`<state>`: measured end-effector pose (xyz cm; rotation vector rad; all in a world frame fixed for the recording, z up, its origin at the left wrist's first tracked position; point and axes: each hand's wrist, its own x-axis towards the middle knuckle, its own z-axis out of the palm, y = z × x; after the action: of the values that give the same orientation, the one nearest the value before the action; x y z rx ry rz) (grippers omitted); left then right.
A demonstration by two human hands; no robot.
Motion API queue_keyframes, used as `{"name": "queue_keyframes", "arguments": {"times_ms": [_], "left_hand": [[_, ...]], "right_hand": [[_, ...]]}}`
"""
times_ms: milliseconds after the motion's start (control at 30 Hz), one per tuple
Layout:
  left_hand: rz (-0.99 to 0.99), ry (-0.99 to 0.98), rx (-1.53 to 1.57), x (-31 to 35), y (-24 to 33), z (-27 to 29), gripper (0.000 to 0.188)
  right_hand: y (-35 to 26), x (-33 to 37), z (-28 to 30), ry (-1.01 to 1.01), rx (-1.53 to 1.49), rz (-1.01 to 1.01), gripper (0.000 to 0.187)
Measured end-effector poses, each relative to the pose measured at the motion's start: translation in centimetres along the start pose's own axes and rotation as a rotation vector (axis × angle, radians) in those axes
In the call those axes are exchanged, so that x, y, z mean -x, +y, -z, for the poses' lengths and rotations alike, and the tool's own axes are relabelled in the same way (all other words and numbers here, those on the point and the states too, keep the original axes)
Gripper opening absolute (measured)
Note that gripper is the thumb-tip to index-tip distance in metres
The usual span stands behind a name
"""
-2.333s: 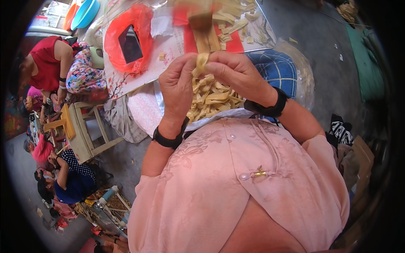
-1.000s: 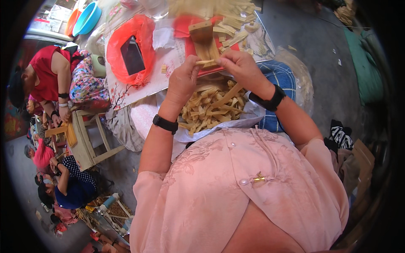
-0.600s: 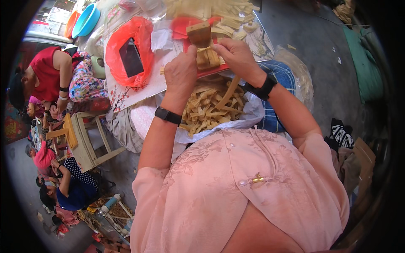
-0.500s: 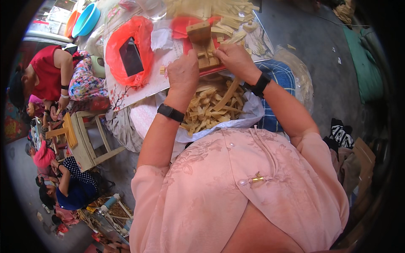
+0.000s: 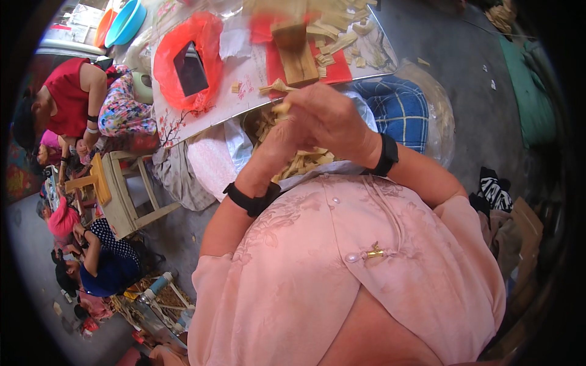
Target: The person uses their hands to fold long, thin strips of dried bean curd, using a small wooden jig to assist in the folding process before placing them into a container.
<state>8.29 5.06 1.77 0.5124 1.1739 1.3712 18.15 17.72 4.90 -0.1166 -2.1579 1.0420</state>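
Note:
My left hand (image 5: pixel 278 143) and my right hand (image 5: pixel 339 116) meet just off the table's near edge, both with curled fingers. A short pale yellow strip (image 5: pixel 281 108) pokes out at the top of my left hand, seemingly held there. What my right hand grips is hidden behind its knuckles. Under both hands is a white bag (image 5: pixel 361 110) holding many pale yellow strips (image 5: pixel 308 161). Just beyond them a wooden block device (image 5: pixel 299 64) rests on a red sheet (image 5: pixel 337 72), with no hand on it. A few strips (image 5: pixel 278 87) lie beside its left side.
On the printed table (image 5: pixel 244 91) lie a phone (image 5: pixel 190 68) on a red plastic bag (image 5: pixel 213 46), and scattered strips (image 5: pixel 339 43). A wooden stool (image 5: pixel 122 195) stands to the left. Other people (image 5: pixel 67 97) sit at work farther left. A blue plaid cloth (image 5: pixel 400 110) is at right.
Both hands have left the wooden block and drawn back toward me, coming together over the bag. Strips now lie at the table edge, left of the block.

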Motion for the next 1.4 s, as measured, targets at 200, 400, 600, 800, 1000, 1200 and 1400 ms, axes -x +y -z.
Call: {"name": "queue_keyframes", "arguments": {"times_ms": [200, 400, 600, 800, 1000, 1200, 1400], "left_hand": [[0.04, 0.133, 0.41, -0.8, 1.6, 0.5, 0.029], [0.039, -0.087, 0.223, -0.6, -0.1, 0.5, 0.016], [-0.489, 0.261, -1.132, 0.6, 2.7, -0.7, 0.014], [-0.892, 0.47, -1.099, 0.5, 4.4, -1.2, 0.032], [-0.593, 0.311, -0.527, -0.3, 3.5, -0.3, 0.014], [-0.414, 0.104, 0.038, 0.4, 4.8, -1.1, 0.017], [-0.626, 0.263, -0.301, -0.2, 3.7, -0.1, 0.019]], "right_hand": [[-1.4, 1.3, -0.3, -0.15, -0.246, -0.018, 0.013], [-0.9, -0.2, -0.1, -0.151, -0.503, -0.496, 0.026], [1.5, 0.9, -0.8, -0.053, -0.48, -0.49, 0.026], [0.5, -0.2, 0.8, -0.501, -1.644, -1.155, 0.025], [-1.1, -0.4, 1.8, -0.245, -0.302, -0.373, 0.022], [-0.7, -0.9, 2.6, -0.077, -0.379, -0.387, 0.016], [-1.1, -0.5, 2.8, -0.258, -0.891, -0.652, 0.017]]}}
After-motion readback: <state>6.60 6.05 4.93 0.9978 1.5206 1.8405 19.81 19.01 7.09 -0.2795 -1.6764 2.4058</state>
